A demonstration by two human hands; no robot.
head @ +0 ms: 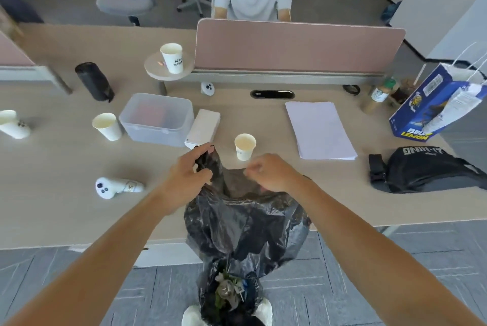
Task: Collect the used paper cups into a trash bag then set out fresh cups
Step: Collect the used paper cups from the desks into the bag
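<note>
Black, thin, crinkled plastic trash bag (245, 220) hangs over the near edge of the pale wood-grain tabletop (66, 207), its mouth lifted onto the surface and its lower part sagging toward the floor with some rubbish showing through; the left hand (189, 175) has its grip pinched shut on a bunched fold of the rim, while the right hand (268, 171) looks closed on the opposite side of the rim, though its fingertips are curled under and I cannot tell how firmly; between them the mouth gapes only a little. Nearest used white paper cup (245, 146) stands upright just beyond the bag's mouth, ahead of and between the two hands, somewhat closer to the right one; its long axis is vertical, open end up. Two more white paper cups stand well apart to the left: one (107, 126) beside a translucent plastic box (158, 118), one (172, 57) on a small round raised shelf (155, 67). By my judgement the right hand should free itself and reach forward while the left keeps the mouth open.
</note>
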